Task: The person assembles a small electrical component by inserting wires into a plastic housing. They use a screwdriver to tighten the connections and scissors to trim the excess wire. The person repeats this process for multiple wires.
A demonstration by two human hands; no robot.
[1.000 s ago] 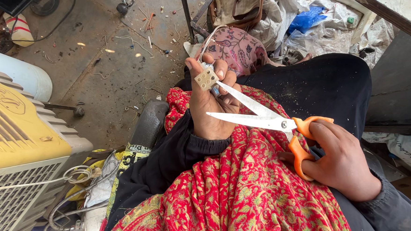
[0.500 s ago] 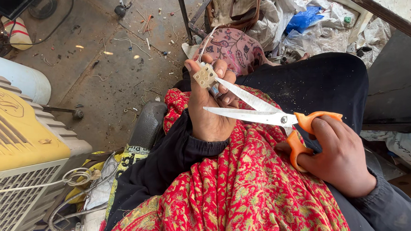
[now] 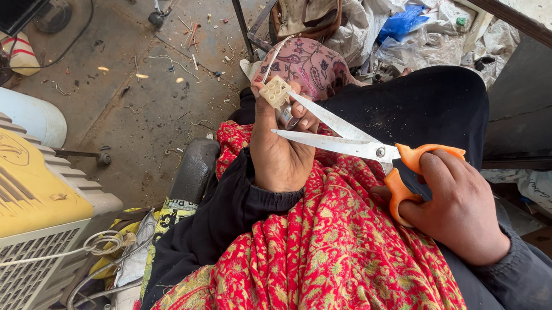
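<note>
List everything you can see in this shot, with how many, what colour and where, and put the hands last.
Scissors: one, steel blades open, orange handles, centre.
Small block: one, cream, pitted with holes, at the upper blade's tip.
Patterned cloth: one, red and yellow, over the lap.
Cooler cabinet: one, yellow and grey, left.
Cable coil: one, white, lower left.
Blue bag: one, top right among litter.
Concrete floor: grey, strewn with scraps.
Left hand: pinches the block.
Right hand: grips the scissor handles.
</note>
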